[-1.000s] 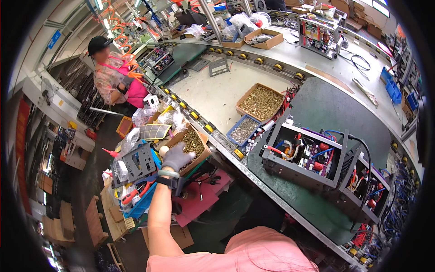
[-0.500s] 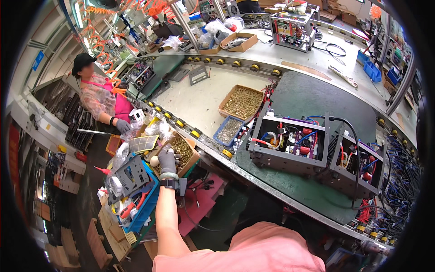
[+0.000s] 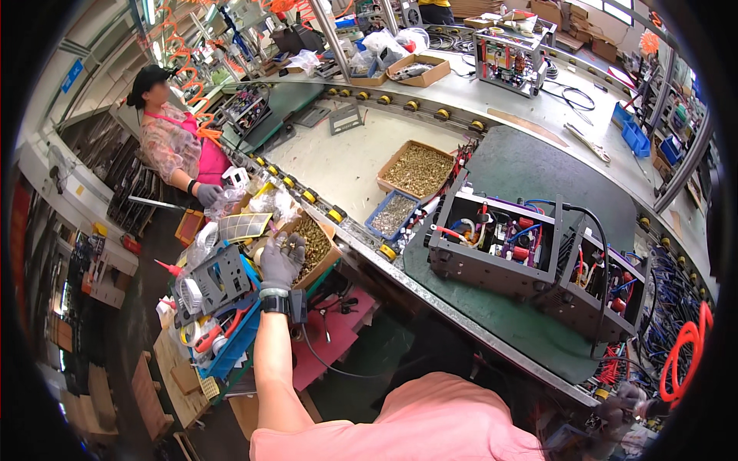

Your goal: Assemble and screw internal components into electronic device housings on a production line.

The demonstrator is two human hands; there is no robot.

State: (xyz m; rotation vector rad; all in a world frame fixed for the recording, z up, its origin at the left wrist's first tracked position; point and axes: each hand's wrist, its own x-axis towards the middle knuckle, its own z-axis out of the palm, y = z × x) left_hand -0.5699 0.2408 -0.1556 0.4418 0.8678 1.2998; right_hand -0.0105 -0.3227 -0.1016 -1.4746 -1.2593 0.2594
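Observation:
My left hand (image 3: 281, 263), in a grey glove with a dark band at the wrist, is over a cardboard box of small brass-coloured fittings (image 3: 314, 250). Its fingers are curled in, and what they hold, if anything, is hidden. At the lower right rim, my right hand (image 3: 621, 409) shows dark and blurred, closed round a dark air tool (image 3: 655, 410). A red coiled hose (image 3: 686, 355) rises beside that tool. Two black metal chassis (image 3: 492, 261) with wires and red parts inside stand on the green mat (image 3: 530, 161), right of centre.
A blue bin (image 3: 240, 338) of tools and a grey perforated plate (image 3: 211, 278) lie left of my forearm. On the bench are a carton of brass parts (image 3: 417, 169) and a blue tray of small metal parts (image 3: 392, 215). A co-worker (image 3: 181, 146) stands at the far left. Cable bundles (image 3: 669, 307) fill the right edge.
The view has shifted slightly. My left hand has turned over the box, its fingers drawn in. My right hand and the red hose have come into view at the lower right.

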